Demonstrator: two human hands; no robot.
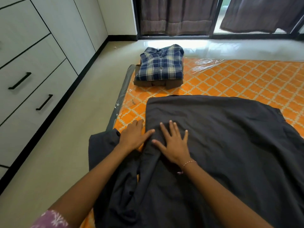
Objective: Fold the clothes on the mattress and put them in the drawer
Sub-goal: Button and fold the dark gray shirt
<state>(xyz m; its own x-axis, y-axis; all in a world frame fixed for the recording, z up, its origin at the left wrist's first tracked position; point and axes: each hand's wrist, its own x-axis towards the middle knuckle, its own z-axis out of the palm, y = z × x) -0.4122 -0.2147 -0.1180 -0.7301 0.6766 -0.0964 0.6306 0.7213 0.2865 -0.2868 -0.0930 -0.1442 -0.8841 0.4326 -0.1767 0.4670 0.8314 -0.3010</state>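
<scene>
A dark grey shirt (222, 145) lies spread flat over the near part of the orange patterned mattress (238, 79), its far edge running straight across and its left edge folded inward. One sleeve (102, 145) trails off the mattress's left edge onto the pale floor (69, 129). On the right, the shirt's edge bends at a buttoned corner, with bare mattress beyond it.

The left hand (134, 135) lies flat with straight fingers, resting partly on the mattress and partly on the shirt's left folded edge, the thumb reaching onto the cloth. The right hand (172, 140) presses flat on the shirt just beside it, fingers spread and straight, gripping nothing. A thin bracelet (189, 163) sits on the right wrist, and a pink patterned sleeve (49, 219) shows at the lower left.

At the mattress's far left corner stands a stack of 2 folded garments: a blue plaid shirt (161, 63) on top of a brown garment (156, 83), well apart from the dark shirt, with a band of bare mattress between them. Clear plastic wrap (207, 63) shines over the mattress surface near the stack.

Along the left wall, white drawers (32, 76) with 2 black handles (19, 80) are all closed. A wide strip of floor runs between the drawers and the mattress edge. Brown curtains (177, 14) hang over the window at the far end, with glossy floor beneath them.
</scene>
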